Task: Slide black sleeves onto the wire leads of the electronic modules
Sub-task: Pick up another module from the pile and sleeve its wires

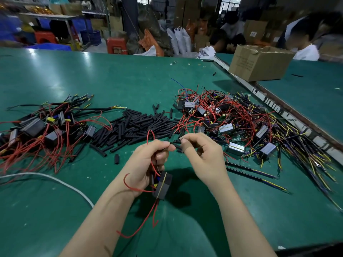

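Left hand (148,164) is gripping a module's (163,185) leads; right hand (200,153) is pinching a black sleeve (175,141). Sleeved pile (46,127) left, bigger unsleeved pile (241,123) waiting right.

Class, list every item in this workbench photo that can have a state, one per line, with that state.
Left hand: grips a black module's wire leads.
Right hand: pinches a black sleeve at the lead tips.
Black box-shaped module: hanging below the left hand, red wires trailing.
Thin black sleeve: held between both hands' fingertips.
Brown cardboard box: open.
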